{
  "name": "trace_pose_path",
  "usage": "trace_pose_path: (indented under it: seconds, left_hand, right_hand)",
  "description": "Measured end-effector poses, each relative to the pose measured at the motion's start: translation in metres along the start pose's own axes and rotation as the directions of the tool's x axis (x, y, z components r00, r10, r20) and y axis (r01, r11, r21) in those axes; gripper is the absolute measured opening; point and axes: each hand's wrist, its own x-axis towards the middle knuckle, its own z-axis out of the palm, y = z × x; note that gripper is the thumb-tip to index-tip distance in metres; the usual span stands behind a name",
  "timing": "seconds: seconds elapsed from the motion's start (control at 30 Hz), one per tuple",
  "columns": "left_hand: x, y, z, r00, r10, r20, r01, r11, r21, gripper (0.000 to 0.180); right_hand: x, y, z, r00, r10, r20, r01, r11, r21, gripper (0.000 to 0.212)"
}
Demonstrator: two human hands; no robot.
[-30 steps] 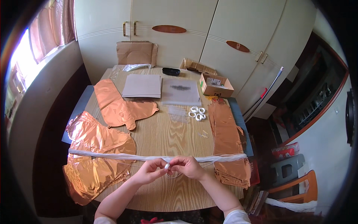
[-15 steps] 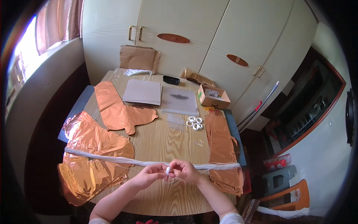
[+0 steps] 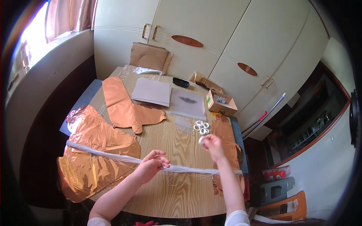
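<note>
My right hand pinches a small coil of white string between thumb and fingers, just in front of a cluster of similar white coils on the table. Loosely curled, with its fingers apart and nothing visible in them, my left hand hovers over a long bundle of white strings. That bundle stretches across the table from left to right. Below it, near the middle, a thin loose strand lies in loops on the wood.
Copper-coloured foil balloons lie flat at the left, and a folded copper stack at the right. Behind are grey sheets, a clear plastic bag, thin clear strips, a black tray and an open cardboard box.
My hands have parted. The right one has moved away and to the right with the white coil, toward the cluster; the left has let go and stays near the bundle. The view has shifted slightly.
</note>
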Motion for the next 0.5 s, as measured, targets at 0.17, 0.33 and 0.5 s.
trace_pose_path:
  seconds: [0.17,0.33,0.5]
  left_hand:
    - [0.007,-0.009,-0.002,0.997,-0.007,0.079,-0.003,0.992,0.129,0.021]
    - [0.007,-0.008,-0.001,0.998,-0.010,0.060,-0.002,0.981,0.192,0.019]
    - [0.005,-0.007,-0.006,0.999,-0.003,0.037,-0.005,0.980,0.198,0.019]
  right_hand:
    - [0.073,0.013,-0.090,0.956,0.097,-0.277,-0.181,0.938,-0.294,0.007]
    - [0.117,0.045,-0.109,0.933,0.073,-0.351,-0.285,0.745,-0.603,0.012]
    - [0.126,0.057,-0.091,0.936,-0.106,-0.337,-0.274,0.381,-0.883,0.011]
